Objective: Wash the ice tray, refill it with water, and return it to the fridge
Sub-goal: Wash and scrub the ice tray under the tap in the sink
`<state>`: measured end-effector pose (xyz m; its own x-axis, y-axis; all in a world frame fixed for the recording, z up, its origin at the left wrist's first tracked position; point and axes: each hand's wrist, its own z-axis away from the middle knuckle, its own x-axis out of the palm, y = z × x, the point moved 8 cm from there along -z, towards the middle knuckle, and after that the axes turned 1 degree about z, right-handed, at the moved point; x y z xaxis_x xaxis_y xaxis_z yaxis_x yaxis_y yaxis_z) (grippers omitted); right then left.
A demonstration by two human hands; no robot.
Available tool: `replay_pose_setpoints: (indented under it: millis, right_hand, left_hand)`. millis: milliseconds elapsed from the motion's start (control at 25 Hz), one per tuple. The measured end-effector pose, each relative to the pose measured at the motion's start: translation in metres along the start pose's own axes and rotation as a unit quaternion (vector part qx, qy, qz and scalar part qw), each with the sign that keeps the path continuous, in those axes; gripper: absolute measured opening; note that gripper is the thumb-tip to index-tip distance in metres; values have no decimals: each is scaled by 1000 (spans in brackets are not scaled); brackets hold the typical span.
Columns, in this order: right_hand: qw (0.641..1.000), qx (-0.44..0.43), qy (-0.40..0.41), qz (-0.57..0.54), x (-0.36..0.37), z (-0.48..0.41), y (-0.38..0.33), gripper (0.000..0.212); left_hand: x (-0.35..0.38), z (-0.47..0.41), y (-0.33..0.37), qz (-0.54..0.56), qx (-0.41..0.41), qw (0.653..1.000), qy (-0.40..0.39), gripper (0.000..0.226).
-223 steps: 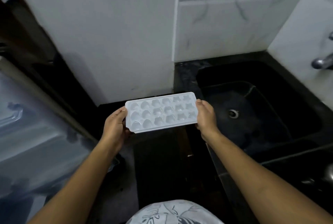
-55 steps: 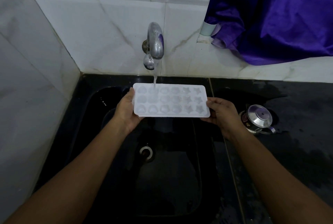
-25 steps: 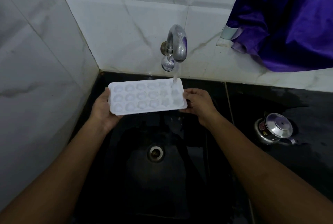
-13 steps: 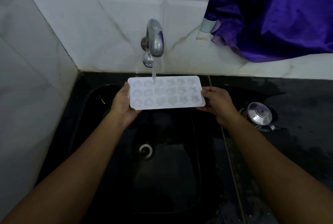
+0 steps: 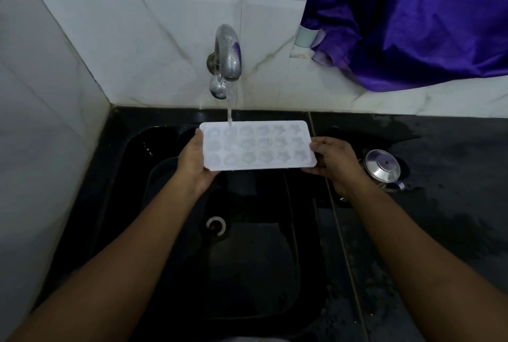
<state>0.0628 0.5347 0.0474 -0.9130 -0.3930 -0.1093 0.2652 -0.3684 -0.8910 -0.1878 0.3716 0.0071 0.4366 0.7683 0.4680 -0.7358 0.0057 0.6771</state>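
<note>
A white ice tray (image 5: 257,146) with several star- and shell-shaped cells is held level over a black sink (image 5: 170,146). My left hand (image 5: 193,161) grips its left short end. Its right short end is gripped by my right hand (image 5: 334,161). A chrome tap (image 5: 228,58) on the tiled wall runs, and its stream of water (image 5: 229,110) lands in the back row of cells near the tray's left end.
The sink drain (image 5: 217,226) lies below the tray. A small steel pot with a lid (image 5: 383,170) stands on the wet black counter (image 5: 453,171) to the right. Purple cloth (image 5: 412,20) hangs over the wall at the upper right. White marble tiles close the left side.
The tray came from beside the fridge to under the running tap. In the last second it slid right, so the stream moved from the right-end cells to the left-end cells.
</note>
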Motion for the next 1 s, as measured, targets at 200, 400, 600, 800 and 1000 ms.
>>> replay_pose_setpoints:
  millis: [200, 400, 600, 800, 1000]
  right_hand:
    - [997, 10, -57, 56, 63, 4, -1, 17]
    - [987, -62, -73, 127, 124, -3, -40, 32]
    - [984, -6, -165, 59, 197, -27, -90, 51]
    - [979, 44, -200, -2, 221, -42, -78, 33]
    - [981, 9, -192, 8, 199, -30, -72, 27]
  left_hand:
    - [-58, 12, 24, 16, 36, 997, 62, 49]
    - [-110, 28, 46, 28, 71, 991, 109, 49]
    - [-143, 46, 37, 38, 74, 987, 139, 47]
    - [-152, 59, 21, 48, 58, 987, 140, 48]
    - [-147, 70, 16, 39, 57, 989, 134, 49]
